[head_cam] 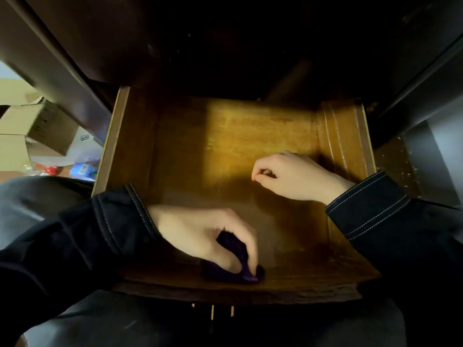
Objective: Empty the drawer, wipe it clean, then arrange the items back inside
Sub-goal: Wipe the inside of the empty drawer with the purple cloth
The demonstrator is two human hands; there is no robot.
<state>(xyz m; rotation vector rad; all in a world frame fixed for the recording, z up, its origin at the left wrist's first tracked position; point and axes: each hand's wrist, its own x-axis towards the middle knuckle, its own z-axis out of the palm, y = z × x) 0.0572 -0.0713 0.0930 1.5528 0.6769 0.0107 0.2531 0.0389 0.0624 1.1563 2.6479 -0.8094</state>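
Observation:
A wooden drawer [343,136] is pulled out in front of me, and nothing lies on its yellow-brown bottom. My left hand [200,236] grips a dark purple cloth [233,271] and presses it against the drawer's bottom near the front wall. My right hand [290,176] hovers over the right half of the drawer with its fingers curled in, thumb touching fingertips; whether it pinches anything small I cannot make out.
Dark furniture [200,46] overhangs the back of the drawer. Open cardboard boxes [37,131] and a blue packet [81,169] lie on the floor at the left. My knees [37,196] flank the drawer's front.

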